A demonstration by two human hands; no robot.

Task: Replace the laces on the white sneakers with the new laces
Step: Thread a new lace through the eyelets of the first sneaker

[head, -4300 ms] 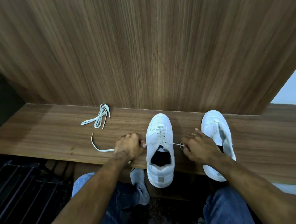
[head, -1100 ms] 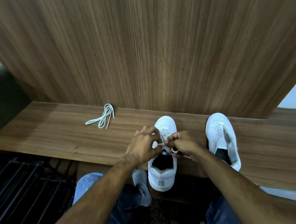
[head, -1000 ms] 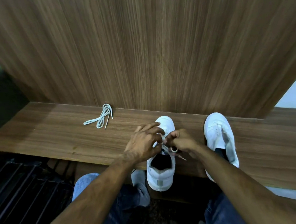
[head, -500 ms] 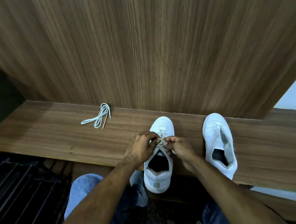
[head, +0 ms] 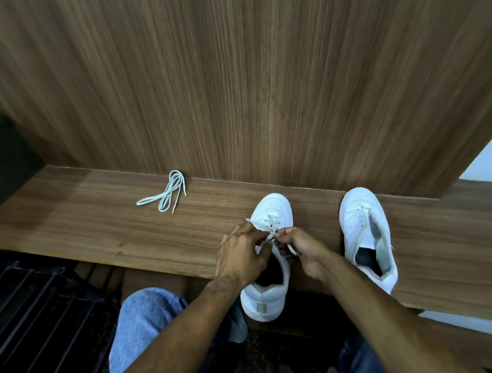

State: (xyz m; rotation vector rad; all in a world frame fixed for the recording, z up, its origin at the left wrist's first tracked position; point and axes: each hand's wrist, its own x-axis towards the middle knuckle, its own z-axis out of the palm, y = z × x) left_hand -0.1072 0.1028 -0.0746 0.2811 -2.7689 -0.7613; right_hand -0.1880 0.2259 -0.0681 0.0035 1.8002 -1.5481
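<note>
Both grips, left hand (head: 241, 255) and right hand (head: 301, 249), pinch lace ends (head: 270, 238) over near sneaker's (head: 268, 278) tongue on table (head: 97, 226); tying-off step, next likely snug knot, then second sneaker (head: 365, 234) right of grip.

Two sneakers are set side by side on a wooden ledge (head: 90, 221), toes toward the upright wood panel (head: 257, 78) behind it, heels overhanging the near edge. The left sneaker (head: 267, 275) is flanked by both hands above its opening: left hand (head: 243, 255) on its left, right hand (head: 301, 249) on its right, with the lace ends (head: 270, 238) held between them. The right sneaker (head: 365, 234) stands to the right, apart from the hands. A loose lace bundle (head: 165, 193) lies well to the left, close to the panel.
</note>
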